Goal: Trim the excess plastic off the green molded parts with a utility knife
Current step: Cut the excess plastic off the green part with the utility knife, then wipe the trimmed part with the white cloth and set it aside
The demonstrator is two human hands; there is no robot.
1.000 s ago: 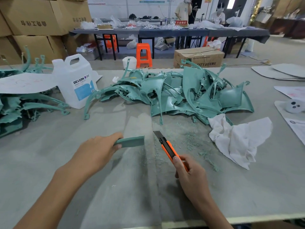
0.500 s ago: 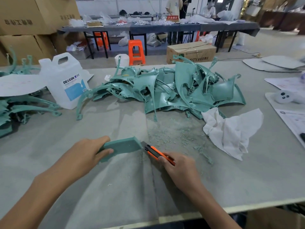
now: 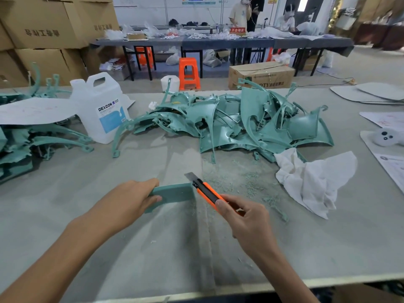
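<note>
Knife (image 3: 207, 192) rear inside right hand (image 3: 248, 221)

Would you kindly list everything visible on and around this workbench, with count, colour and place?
table: one, grey, foreground
loose molded parts: a pile, green, table centre-right
stacked molded parts: many, green, table's left edge
held part: one, green, in front of the pile
utility knife: one, orange and black, blade by the held part's right end
shavings: scattered, green, right of the knife
cloth: one, white, right of the shavings
jug: one, white with blue label, left of the pile
cardboard boxes: several, brown, far left
stools: at least two, orange, beyond the table
left hand: grips the held part
right hand: holds the utility knife
</note>
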